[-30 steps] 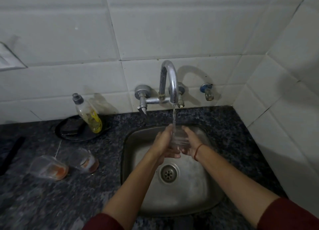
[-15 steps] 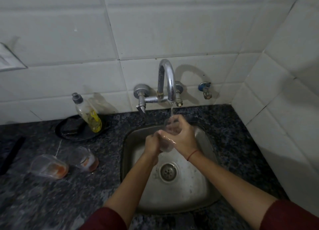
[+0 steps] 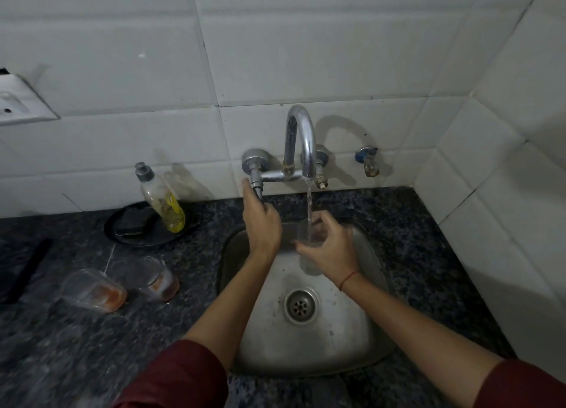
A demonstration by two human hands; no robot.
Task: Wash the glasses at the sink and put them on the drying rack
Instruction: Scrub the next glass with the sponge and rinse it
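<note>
My right hand (image 3: 332, 251) grips the clear drinking glass (image 3: 305, 236) alone, with the stream falling in just above its fingers. My left hand (image 3: 262, 224) curls round the chrome tap handle (image 3: 256, 181). The wet glass could slip into the steel sink (image 3: 352, 340) below and crack.

Ahead of you runs a wall (image 3: 306, 55) of large white tiles. A side wall (image 3: 505, 132), also tiled, meets it at your right. A dark speckled stone counter (image 3: 61, 346) butts against both along its back and right edges. A white socket plate (image 3: 18, 101) sits on the wall at far left. The light is dim and the shadows are soft.
</note>
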